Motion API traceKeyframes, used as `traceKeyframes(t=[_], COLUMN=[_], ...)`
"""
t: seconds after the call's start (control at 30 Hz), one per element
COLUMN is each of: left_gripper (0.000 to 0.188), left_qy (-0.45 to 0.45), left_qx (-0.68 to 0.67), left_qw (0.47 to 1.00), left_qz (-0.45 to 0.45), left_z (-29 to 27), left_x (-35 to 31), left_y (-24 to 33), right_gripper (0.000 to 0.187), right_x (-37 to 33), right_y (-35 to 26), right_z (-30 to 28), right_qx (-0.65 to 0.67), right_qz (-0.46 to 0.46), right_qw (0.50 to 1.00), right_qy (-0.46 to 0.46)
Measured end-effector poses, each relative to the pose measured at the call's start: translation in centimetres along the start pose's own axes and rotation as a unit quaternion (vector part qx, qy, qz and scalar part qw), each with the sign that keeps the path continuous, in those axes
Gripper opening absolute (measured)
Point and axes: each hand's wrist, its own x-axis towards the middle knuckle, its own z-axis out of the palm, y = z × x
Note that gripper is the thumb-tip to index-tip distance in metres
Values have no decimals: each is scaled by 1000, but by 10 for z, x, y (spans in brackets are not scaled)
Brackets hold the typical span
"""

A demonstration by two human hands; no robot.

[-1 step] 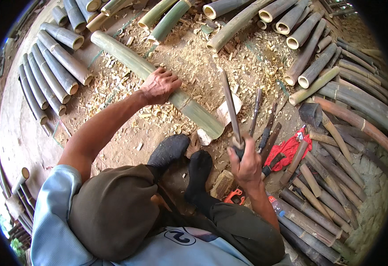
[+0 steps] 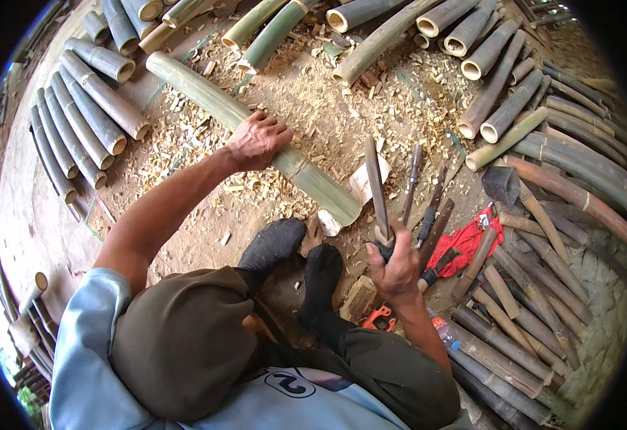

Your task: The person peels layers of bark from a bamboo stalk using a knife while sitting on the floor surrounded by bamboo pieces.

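Note:
My left hand (image 2: 259, 140) is closed over the top of a pale green bamboo pole (image 2: 202, 92), which lies slantwise on the ground from far left toward my feet. The pole's near end rests beside a small whitish block (image 2: 330, 222). To the right of that end, my right hand (image 2: 396, 269) is wrapped round the dark handle of a long-bladed knife. The knife's blade (image 2: 376, 185) points away from me and stands apart from the bamboo. My feet in dark socks (image 2: 274, 247) are just short of the pole.
Wood chips (image 2: 306, 122) litter the ground. Cut bamboo tubes lie at the left (image 2: 77, 129) and far right (image 2: 510, 115). On the right are a hatchet (image 2: 502, 185), a red cloth (image 2: 464, 244), a plastic bottle (image 2: 444, 331), an orange tool (image 2: 379, 318) and several bamboo pieces (image 2: 503, 351).
My right hand and the knife have shifted slightly; the blade tip has come nearer to me and a little right. My left hand and the bamboo pole have stayed put.

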Motion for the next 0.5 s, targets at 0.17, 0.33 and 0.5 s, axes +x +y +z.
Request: traceKeyframes(t=[0.17,0.33,0.5], left_gripper=[34,33,36], left_qy=[37,42,39], left_qx=[-4,8,4], left_qw=[999,999,999], left_qz=[12,7,-1], left_z=[1,9,6], left_x=[3,-12,4], left_y=[1,-4,2], right_gripper=[33,28,35], right_x=[-16,10,-2], right_y=[53,-25,58], right_z=[14,-2,19], right_qx=[-200,-5,-181], right_qz=[156,8,204], right_qw=[950,1000,939], right_qy=[-185,-28,-209])
